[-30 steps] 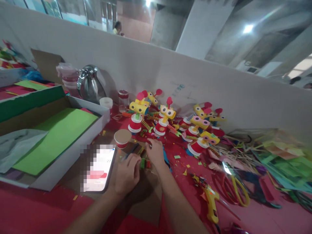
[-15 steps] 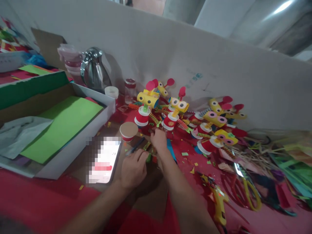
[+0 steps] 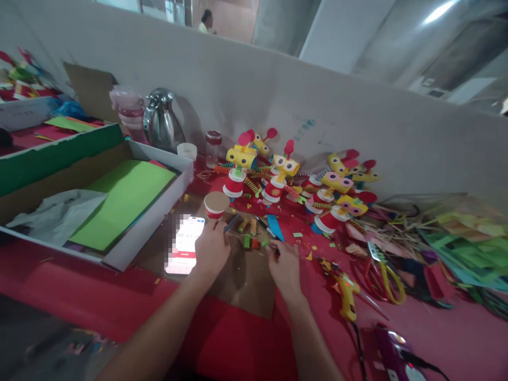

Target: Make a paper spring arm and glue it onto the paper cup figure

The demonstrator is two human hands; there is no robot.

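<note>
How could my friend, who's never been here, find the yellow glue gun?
On the red table, find the brown cardboard sheet. Beyond its right side, past the right hand, lies the yellow glue gun. Unlike the neighbouring scissors with their loop handles, it has a black cord coming from its grip.

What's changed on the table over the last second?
Left hand moved left and forward, toward the paper cup. Right hand drew back and right, uncovering more of the folded paper strips; can't tell whether either took hold of or released anything. Unmoved: cup, phone, toy figures, glue gun, scissors.
</note>
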